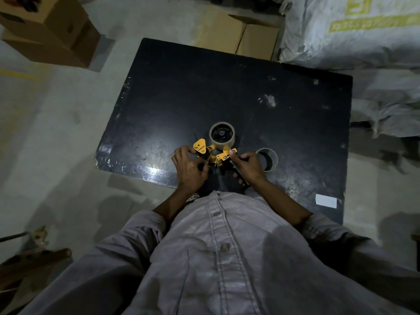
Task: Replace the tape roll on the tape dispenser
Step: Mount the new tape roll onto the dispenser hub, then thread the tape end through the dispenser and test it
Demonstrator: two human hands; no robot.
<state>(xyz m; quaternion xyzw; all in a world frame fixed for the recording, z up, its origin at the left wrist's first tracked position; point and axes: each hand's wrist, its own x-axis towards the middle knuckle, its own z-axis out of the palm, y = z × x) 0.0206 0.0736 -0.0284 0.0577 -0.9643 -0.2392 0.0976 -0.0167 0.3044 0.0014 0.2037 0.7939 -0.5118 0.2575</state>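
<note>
While both hands work at near edge of black table [227,87], order L to R: cardboard boxes [52,30] on floor far L. L hand [189,165] curled tight on yellow tape dispenser [212,153], fingers by triangular side plate. Tape roll [221,135] sits on dispenser hub, just beyond hands. R hand [246,163] pinches dispenser's R bracket, thumb pressed on yellow metal. Empty cardboard core [268,159] upright on table, just R of R hand. White label [326,201] near R corner. Woven sacks [352,30] far R.
</note>
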